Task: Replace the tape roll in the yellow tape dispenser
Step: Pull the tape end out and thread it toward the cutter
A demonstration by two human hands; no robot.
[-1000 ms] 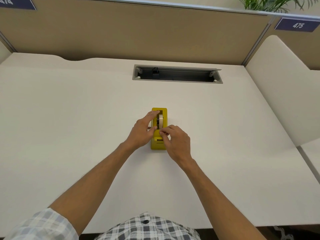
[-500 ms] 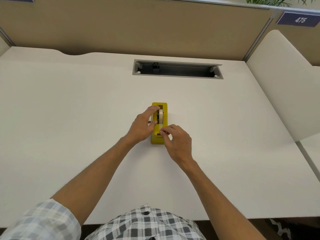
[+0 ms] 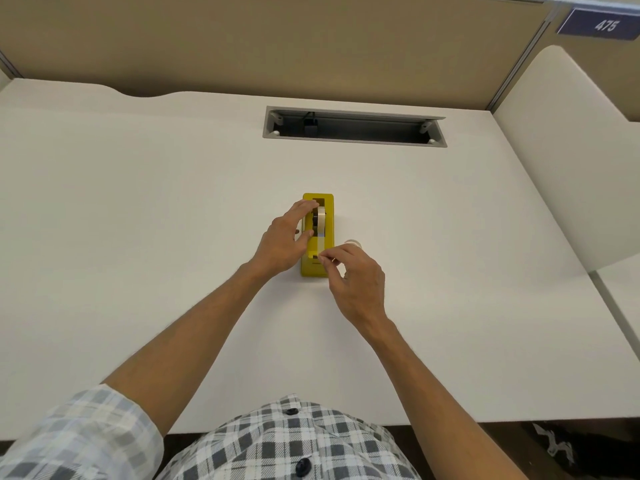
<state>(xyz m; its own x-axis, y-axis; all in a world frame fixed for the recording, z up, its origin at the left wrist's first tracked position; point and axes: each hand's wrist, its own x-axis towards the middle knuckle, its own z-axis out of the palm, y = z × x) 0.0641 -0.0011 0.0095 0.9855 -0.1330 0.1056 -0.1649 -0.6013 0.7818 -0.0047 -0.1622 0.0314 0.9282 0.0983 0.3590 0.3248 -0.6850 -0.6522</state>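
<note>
Now tape strip (image 3: 321, 244) drawn longer; right hand (image 3: 353, 277) nearer dispenser (image 3: 320, 268) front.

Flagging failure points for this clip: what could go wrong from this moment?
1. The right hand pinches the tape strip by its very end; it may slip and stick back.
2. The left hand steadies the yellow tape dispenser only from one side, so pulling might skew it.
3. The second roll beside it could get knocked.
</note>
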